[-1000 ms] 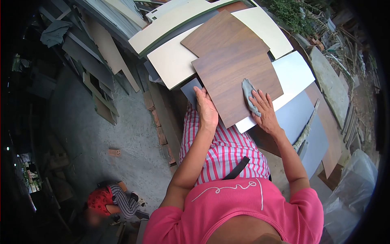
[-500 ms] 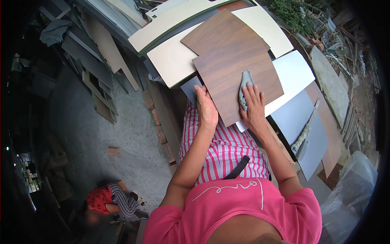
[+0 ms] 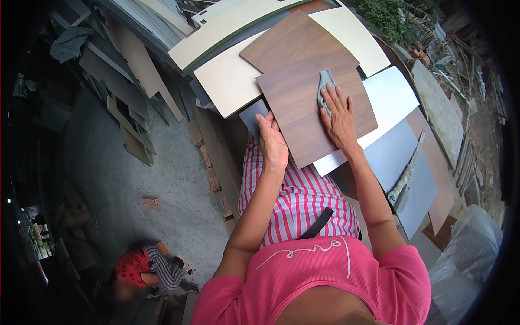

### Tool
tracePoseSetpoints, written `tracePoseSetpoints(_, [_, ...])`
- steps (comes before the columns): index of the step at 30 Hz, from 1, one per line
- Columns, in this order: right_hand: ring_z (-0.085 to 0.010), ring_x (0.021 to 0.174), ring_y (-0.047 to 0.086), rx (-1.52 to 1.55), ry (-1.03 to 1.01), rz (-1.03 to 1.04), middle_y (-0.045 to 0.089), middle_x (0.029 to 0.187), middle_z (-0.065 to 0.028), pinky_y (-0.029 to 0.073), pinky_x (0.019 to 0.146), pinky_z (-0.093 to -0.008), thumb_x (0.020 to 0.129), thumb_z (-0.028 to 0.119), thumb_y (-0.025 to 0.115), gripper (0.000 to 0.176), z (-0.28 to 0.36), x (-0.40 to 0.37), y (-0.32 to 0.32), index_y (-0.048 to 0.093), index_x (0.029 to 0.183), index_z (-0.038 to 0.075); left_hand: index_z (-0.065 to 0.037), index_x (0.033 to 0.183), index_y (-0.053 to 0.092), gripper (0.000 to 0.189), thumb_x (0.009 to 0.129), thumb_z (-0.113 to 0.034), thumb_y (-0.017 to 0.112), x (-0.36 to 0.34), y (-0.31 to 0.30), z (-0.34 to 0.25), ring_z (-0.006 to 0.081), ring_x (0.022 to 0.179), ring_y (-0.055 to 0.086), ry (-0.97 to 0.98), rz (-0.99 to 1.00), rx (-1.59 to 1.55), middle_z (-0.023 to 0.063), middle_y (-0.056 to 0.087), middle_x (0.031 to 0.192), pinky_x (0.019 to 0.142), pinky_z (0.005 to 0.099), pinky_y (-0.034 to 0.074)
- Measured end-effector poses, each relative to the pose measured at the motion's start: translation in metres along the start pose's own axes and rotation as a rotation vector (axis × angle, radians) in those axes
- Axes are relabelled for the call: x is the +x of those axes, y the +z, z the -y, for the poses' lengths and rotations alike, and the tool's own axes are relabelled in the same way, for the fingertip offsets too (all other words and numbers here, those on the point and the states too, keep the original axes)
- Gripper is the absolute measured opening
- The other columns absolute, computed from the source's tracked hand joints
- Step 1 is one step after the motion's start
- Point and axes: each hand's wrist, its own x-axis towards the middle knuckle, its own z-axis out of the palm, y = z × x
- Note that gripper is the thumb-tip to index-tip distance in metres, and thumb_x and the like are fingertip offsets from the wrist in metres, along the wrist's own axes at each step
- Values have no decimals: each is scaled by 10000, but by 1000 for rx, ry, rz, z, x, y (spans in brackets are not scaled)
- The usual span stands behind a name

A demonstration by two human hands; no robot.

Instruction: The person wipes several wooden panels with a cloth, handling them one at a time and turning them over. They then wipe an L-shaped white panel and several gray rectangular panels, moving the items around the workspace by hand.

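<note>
A brown wood-grain panel (image 3: pixel 303 119) lies tilted across my lap, over a second wood-grain panel (image 3: pixel 295 40). My left hand (image 3: pixel 273 142) grips its left edge, the thumb outside and the fingertips partly hidden at the edge. A small dark grey piece (image 3: pixel 251 118) sits just beside that thumb. On the panel's right half, my right hand (image 3: pixel 340 120) presses a grey-blue cloth (image 3: pixel 326 81) to the surface. The fingers are stretched over the cloth, and part of it sticks out ahead of them.
Cream panels (image 3: pixel 225 81) and a white panel (image 3: pixel 391 95) lie beneath and around. Grey sheets (image 3: pixel 401 157) with a stick (image 3: pixel 406 173) are at right. Boards (image 3: pixel 116 81) lean at left. A brick (image 3: pixel 150 202) lies on the floor near another person (image 3: pixel 157 265).
My right hand and the cloth have slid up the panel, away from my body. My left hand keeps its hold on the edge, almost unmoved.
</note>
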Motion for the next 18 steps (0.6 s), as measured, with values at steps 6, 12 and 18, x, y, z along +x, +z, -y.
tracePoseSetpoints(6, [-254, 1384, 205, -83, 374, -138, 287, 1479, -57, 109, 1116, -508, 977, 331, 338, 463, -74, -14, 6, 354, 1397, 138, 83, 1358, 252, 886, 891, -668, 295, -4, 5, -2, 254, 1304, 324, 10, 21, 47, 235, 336, 1383, 1094, 359, 228])
tracePoseSetpoints(12, [-306, 1385, 177, -122, 402, -166, 284, 1472, -114, 82, 1120, -494, 966, 345, 369, 493, -40, -20, 10, 348, 1399, 110, 74, 1358, 260, 870, 896, -662, 292, -3, 4, -1, 251, 1297, 331, 30, 36, 44, 228, 335, 1386, 1092, 360, 233])
tracePoseSetpoints(18, [-277, 1386, 193, 53, 66, -33, 284, 1479, -67, 101, 1114, -501, 927, 346, 438, 502, 54, -3, 2, 380, 1388, 157, 71, 1355, 270, 819, 919, -623, 292, -1, 1, 2, 234, 1296, 332, 5, 33, -12, 217, 336, 1390, 1088, 333, 242])
